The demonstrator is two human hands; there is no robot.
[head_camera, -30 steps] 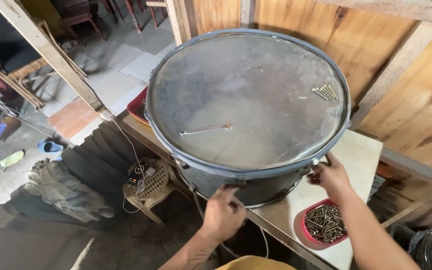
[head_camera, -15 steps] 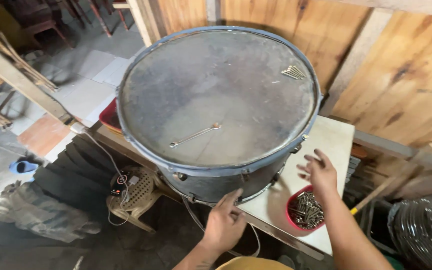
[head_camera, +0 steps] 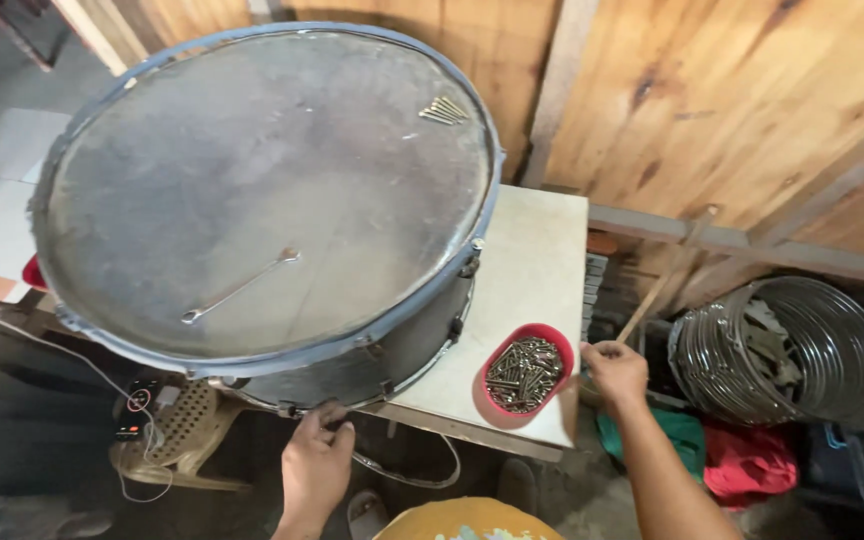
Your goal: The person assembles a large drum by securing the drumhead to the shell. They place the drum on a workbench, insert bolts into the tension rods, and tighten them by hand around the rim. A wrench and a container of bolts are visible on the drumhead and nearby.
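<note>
Hands frame round grey drum (head_camera: 262, 190) and oval red bowl (head_camera: 524, 375).

One small dark device (head_camera: 135, 405) sits on the pale slatted plastic stool (head_camera: 177, 440) below the drum's left edge. Its face shows small red and orange lights, with white cables running from it; too small to tell whether it is a screen. No packages, labels or signs are visible elsewhere.

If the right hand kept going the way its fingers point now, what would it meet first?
Probably the slanted wooden stick just beyond the right hand, whose fingers point up and away past the table corner; the red bowl of bolts lies off to its side. Depth is uncertain.
</note>
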